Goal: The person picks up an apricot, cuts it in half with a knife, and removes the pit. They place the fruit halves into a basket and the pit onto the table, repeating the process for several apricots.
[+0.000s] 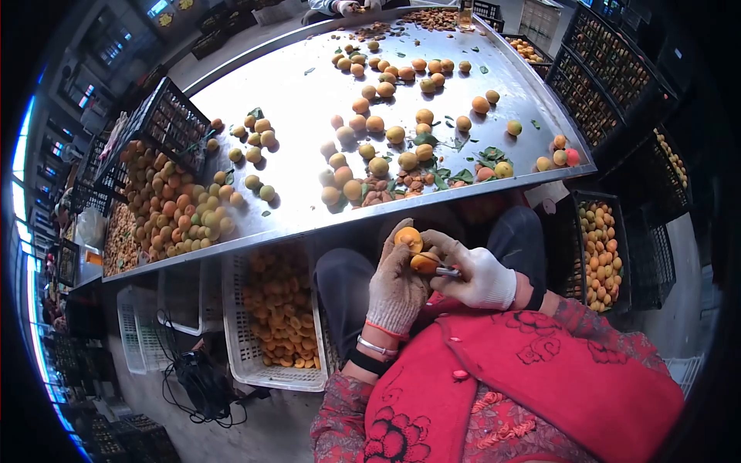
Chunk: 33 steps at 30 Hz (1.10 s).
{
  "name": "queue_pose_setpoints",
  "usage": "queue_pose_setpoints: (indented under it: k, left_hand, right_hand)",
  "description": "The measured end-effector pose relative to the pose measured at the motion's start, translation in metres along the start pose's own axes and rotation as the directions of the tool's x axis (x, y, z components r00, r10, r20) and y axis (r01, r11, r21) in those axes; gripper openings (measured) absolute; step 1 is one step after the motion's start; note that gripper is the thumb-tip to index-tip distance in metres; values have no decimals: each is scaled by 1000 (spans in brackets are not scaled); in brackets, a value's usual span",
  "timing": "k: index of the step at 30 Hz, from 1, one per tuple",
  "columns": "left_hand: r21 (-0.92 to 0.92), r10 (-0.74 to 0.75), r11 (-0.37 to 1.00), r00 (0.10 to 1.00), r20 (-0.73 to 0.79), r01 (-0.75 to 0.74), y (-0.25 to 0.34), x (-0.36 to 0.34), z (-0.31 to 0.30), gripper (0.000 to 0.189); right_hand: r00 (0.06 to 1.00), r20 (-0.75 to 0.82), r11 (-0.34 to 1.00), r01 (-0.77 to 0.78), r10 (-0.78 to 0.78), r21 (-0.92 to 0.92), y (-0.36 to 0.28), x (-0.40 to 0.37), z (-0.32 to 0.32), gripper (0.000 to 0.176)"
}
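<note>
Both my hands wear work gloves and meet above my lap, just below the edge of the metal table (pixel 285 100). In my left hand (pixel 394 289) is an apricot, split so that one orange apricot half (pixel 409 240) faces up between the fingers. The other apricot half (pixel 424 263) sits between the two hands, against the right fingertips. My right hand (pixel 472 276) is closed around a small knife (pixel 447 272), whose metal part shows beside the fruit. Beyond my hands, pits and leaves lie along the near table edge among whole apricots (pixel 378 166).
A white crate (pixel 229 332) of apricot halves stands left of my knees. To the right is a black crate (pixel 624 231) of whole apricots. A tipped black crate (pixel 166 123) spills apricots at the table's left end. Another person's hands (pixel 351 8) show at the far edge.
</note>
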<state>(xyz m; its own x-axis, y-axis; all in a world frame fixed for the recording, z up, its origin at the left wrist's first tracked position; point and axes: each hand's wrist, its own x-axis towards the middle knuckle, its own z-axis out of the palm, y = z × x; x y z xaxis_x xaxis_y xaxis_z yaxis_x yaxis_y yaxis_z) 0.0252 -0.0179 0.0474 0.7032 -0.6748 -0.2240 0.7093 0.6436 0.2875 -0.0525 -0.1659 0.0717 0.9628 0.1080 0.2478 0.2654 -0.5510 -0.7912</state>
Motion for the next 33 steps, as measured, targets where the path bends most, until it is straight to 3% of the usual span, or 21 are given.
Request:
queue_pose_setpoints:
  k: [2,3,4,5,6,7,10,13,16,17,22,25,27,32,33]
  left_hand:
    - [-49,-16,999,1000,-3,16,0,-2,1,36]
    - [4,-53,999,998,35,53,1,-4,3,38]
    - [60,-95,994,993,72,91,1,-5,6,39]
    - [165,-100,981,995,5,97,0,-7,11,42]
    - [165,-113,980,994,9,110,-2,-7,11,42]
    - [247,-104,964,994,14,98,-3,-8,11,43]
    - [415,-96,906,995,17,80,-8,-12,15,47]
    - [461,-65,886,998,17,50,-10,-14,17,48]
    - [476,-60,878,998,20,43,-11,-15,19,49]
    - [479,-56,877,998,33,34,-12,-14,17,48]
    - [510,-49,860,999,18,33,-17,-14,17,41]
    - [666,3,746,1000,2,-3,-24,-17,20,36]
    - [724,3,690,1000,17,-14,-26,-17,18,37]
    - [863,61,489,992,113,-128,-37,-14,8,37]
    - [837,35,540,996,84,-90,-39,-13,6,36]
  right_hand:
    - [982,-166,964,-41,86,262,4,3,-1,53]
    - [919,-87,780,-273,385,563,-19,9,-13,43]
    - [838,-73,603,-326,541,728,-38,17,-25,34]
    - [850,-115,627,-280,514,727,-35,22,-32,31]
    - [860,-158,650,-234,485,723,-32,26,-38,28]
    - [846,-305,681,-90,438,727,-32,34,-33,26]
    - [845,-450,710,127,287,693,-33,47,-34,25]
    - [808,-554,771,221,199,598,-36,56,-27,29]
    - [814,-563,787,253,141,562,-33,56,-24,31]
    - [807,-567,717,296,166,631,-33,55,-20,28]
    - [804,-576,709,320,147,628,-30,51,-13,31]
    - [795,-591,729,323,136,603,-27,50,-13,30]
    - [781,-552,617,287,291,732,-28,53,-17,27]
    - [739,-524,543,256,423,800,-6,48,-15,20]
    - [713,-506,499,249,485,830,-2,47,-17,18]
